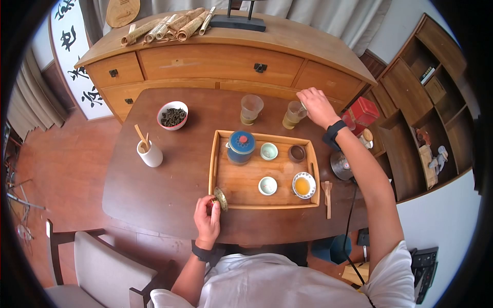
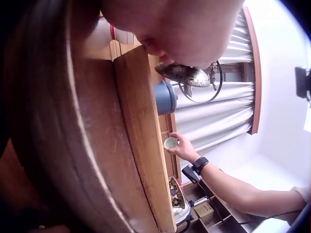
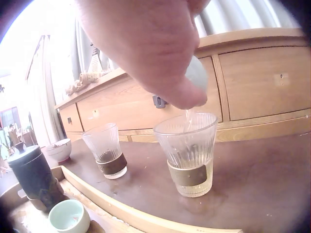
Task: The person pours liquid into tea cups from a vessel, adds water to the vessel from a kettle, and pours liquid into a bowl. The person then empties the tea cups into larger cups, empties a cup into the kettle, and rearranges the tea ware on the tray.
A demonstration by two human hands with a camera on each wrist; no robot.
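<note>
My right hand pinches a small pale green cup tilted over the right ribbed glass. A thin stream of liquid falls from the cup into this glass, which wears a brown band and has pale yellow liquid inside. Beside it stands a second banded glass. At the tray's front left corner, my left hand holds a round, patterned metallic disc on edge, with something red under the fingers. The wooden tray carries a blue lidded pot, two pale green cups, a dark cup and a patterned cup of amber tea.
A bowl of dark tea leaves and a white holder of wooden tools stand at left. Wooden tongs, a metal kettle and a red tin are at right. Behind the table is a drawer cabinet.
</note>
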